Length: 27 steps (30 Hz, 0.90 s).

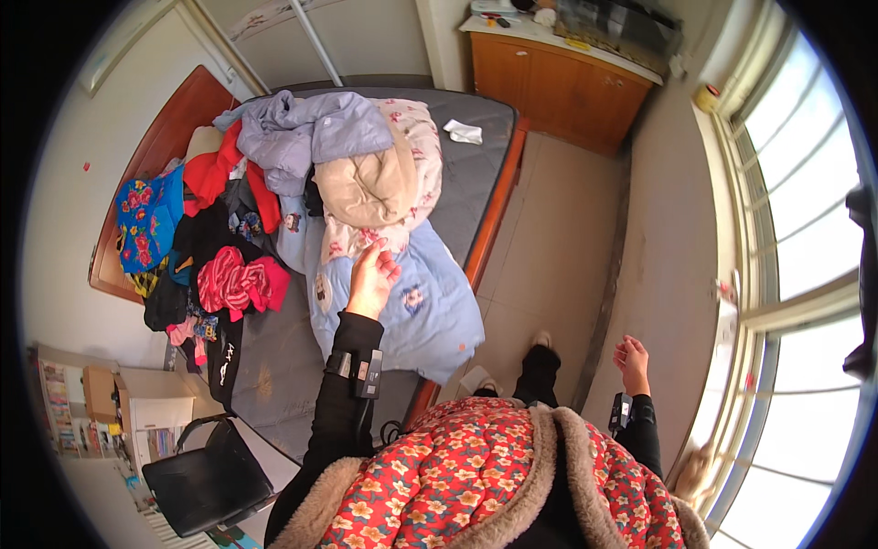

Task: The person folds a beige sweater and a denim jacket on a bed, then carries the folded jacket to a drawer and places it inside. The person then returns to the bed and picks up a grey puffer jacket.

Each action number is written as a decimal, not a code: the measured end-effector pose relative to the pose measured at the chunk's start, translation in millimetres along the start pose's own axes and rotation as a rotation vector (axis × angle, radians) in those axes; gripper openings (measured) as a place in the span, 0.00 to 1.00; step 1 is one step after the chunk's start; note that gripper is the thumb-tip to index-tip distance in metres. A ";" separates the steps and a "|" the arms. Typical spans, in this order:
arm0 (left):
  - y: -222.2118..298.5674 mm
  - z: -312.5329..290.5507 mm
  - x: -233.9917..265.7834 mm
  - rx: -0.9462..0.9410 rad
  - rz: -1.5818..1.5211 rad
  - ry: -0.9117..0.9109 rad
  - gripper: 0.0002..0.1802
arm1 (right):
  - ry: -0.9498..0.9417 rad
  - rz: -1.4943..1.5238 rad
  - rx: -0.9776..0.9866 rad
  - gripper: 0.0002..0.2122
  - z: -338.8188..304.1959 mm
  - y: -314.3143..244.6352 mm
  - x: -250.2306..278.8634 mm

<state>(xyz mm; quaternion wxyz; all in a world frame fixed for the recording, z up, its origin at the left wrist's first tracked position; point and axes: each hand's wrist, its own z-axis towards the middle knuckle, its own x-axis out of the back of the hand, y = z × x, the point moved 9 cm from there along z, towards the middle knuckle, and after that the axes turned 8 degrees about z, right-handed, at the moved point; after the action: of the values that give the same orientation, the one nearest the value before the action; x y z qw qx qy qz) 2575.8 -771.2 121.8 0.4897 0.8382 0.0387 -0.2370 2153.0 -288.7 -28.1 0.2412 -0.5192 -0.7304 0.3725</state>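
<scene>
My left hand [373, 280] is held out over a light blue quilt [437, 306] on the bed, its fingers loosely bent and nothing in them. Whether it touches the cloth I cannot tell. Just beyond lie a white blanket with pink flowers [425, 165], a round beige cushion [368, 188] and a lavender padded jacket [315, 128]. Out to the right, near the wall below the window, hangs my right hand [633, 364], fingers slightly curled and apart, holding nothing. Black devices are strapped on both wrists.
A heap of clothes, with a red-pink striped piece [240, 279] and a blue floral one [149, 220], covers the bed's left side. A small white cloth [463, 132] lies near the far corner. Around stand a black chair [208, 478], a wooden cabinet [560, 91] and a barred window [805, 165].
</scene>
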 end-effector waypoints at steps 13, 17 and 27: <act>30.4 74.7 79.3 -0.150 -0.336 0.652 0.07 | -0.334 -0.248 0.104 0.08 295.7 -249.3 -321.1; 18.9 79.4 76.1 -0.203 -0.305 0.705 0.11 | -0.583 -0.431 0.053 0.08 322.2 -245.7 -461.5; 41.8 351.0 60.3 -0.042 -0.319 0.579 0.22 | -0.719 -0.685 -0.008 0.10 368.5 -272.9 -591.7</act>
<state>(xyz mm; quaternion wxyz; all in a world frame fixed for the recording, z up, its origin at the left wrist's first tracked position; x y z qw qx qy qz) 2515.5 -1097.4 -14.2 0.4324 0.8438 0.3118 -0.0617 1926.5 -1002.0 -14.2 0.0806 -0.0890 -0.8975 0.4243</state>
